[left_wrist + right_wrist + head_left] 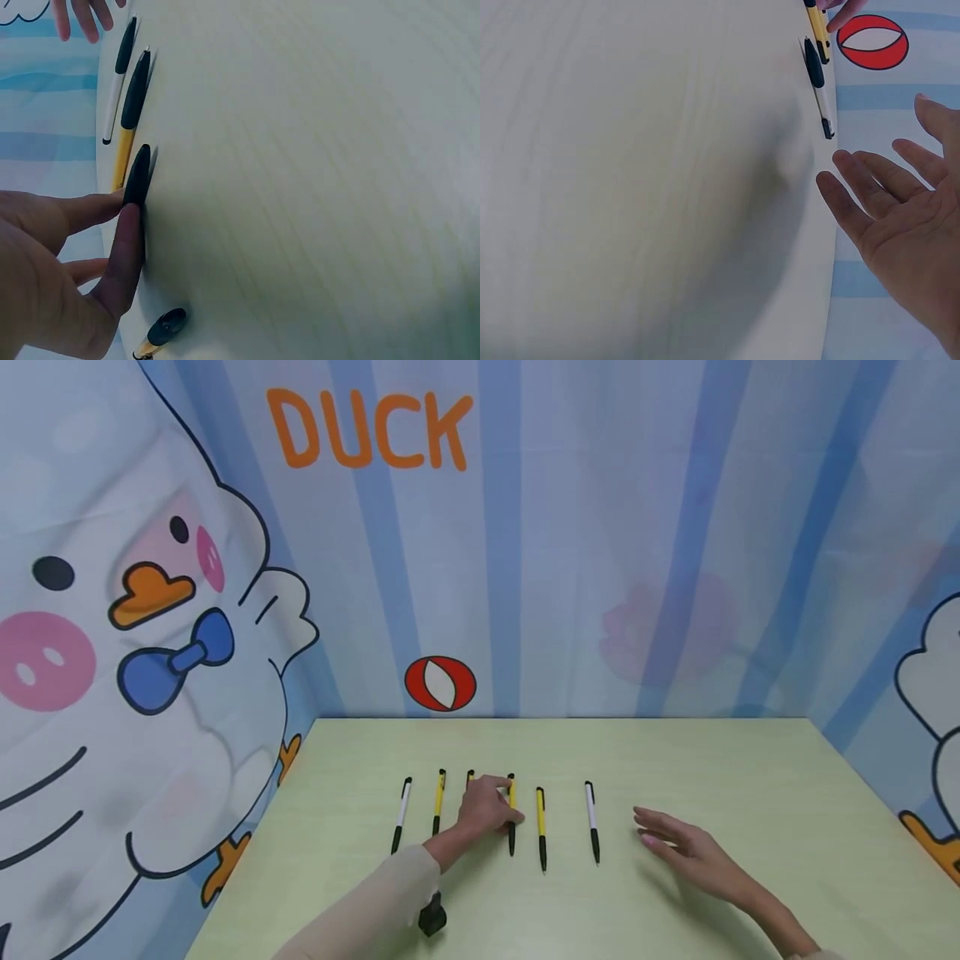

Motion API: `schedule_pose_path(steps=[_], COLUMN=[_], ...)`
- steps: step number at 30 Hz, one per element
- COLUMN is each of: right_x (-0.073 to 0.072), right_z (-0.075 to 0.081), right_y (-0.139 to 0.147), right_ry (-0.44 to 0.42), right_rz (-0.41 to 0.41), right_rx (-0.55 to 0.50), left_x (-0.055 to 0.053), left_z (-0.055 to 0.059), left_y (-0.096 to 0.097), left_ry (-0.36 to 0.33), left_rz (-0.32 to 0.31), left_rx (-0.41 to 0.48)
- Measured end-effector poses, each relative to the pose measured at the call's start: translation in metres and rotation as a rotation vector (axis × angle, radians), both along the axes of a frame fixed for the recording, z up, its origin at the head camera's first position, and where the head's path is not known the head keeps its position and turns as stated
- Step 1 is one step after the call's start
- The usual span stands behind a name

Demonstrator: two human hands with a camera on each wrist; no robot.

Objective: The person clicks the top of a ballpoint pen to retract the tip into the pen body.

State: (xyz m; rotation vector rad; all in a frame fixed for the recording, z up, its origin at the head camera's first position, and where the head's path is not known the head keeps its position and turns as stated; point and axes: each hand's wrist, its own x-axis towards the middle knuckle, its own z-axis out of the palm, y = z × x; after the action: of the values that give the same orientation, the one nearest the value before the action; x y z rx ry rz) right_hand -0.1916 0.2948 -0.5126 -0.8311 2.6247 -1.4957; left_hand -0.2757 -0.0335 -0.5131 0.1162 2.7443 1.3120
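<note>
My left hand point(486, 806) pinches a yellow pen with a black grip point(512, 839) between thumb and fingers at the tabletop. In the left wrist view, the thumb and a finger lie on either side of the pen's dark end point(138, 174). To its right lie another yellow pen point(542, 814) and a white pen point(590, 806). On the left are a yellow pen point(439, 793), a white pen point(404, 802), and one more pen point(470, 774) mostly hidden by the left hand. Over the table's right part, my right hand point(693, 857) hovers with extended fingers, holding nothing.
The pens lie roughly side by side on a pale yellow-green table point(720, 760). A small black device point(432, 918) is at the left sleeve. Behind the table hangs a striped blue curtain point(570, 568) with cartoon ducks and a red ball print point(420, 683).
</note>
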Motion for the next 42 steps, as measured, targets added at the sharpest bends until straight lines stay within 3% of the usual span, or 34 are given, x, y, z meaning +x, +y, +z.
schedule_pose_path(steps=[6, 11, 16, 20, 25, 31, 38, 42], right_x=[-0.003, -0.005, -0.009, -0.011, -0.011, -0.008, -0.006, -0.006], right_z=[0.007, 0.013, 0.019, 0.020, 0.020, 0.019, 0.021, 0.022], right_y=[0.001, 0.001, 0.002, 0.003, 0.005, 0.003, 0.002, 0.004], right_ry=[0.032, 0.034, 0.010, -0.011, -0.035, -0.057, -0.036, -0.024], right_rz=[0.000, 0.017, -0.008, -0.035, -0.052, -0.074, -0.093, -0.098], right_rx=[0.024, 0.015, 0.026, 0.032, 0.020, 0.018, 0.055, 0.063], left_x=[0.007, 0.014, 0.018, 0.019, 0.023, 0.028, 0.027, 0.026], left_z=[0.012, 0.022, 0.022, 0.019, 0.015, 0.010, 0.012, 0.015], left_y=[-0.002, 0.006, 0.020, 0.029, 0.035, 0.039, 0.041, 0.040], left_ry=[0.000, -0.013, -0.039, -0.053, -0.011, 0.017, -0.043, -0.140], left_rz=[0.000, -0.063, -0.132, -0.146, -0.169, -0.210, -0.172, -0.129], left_rx=[0.094, 0.151, 0.104, 0.035, -0.054, -0.069, -0.021, 0.096])
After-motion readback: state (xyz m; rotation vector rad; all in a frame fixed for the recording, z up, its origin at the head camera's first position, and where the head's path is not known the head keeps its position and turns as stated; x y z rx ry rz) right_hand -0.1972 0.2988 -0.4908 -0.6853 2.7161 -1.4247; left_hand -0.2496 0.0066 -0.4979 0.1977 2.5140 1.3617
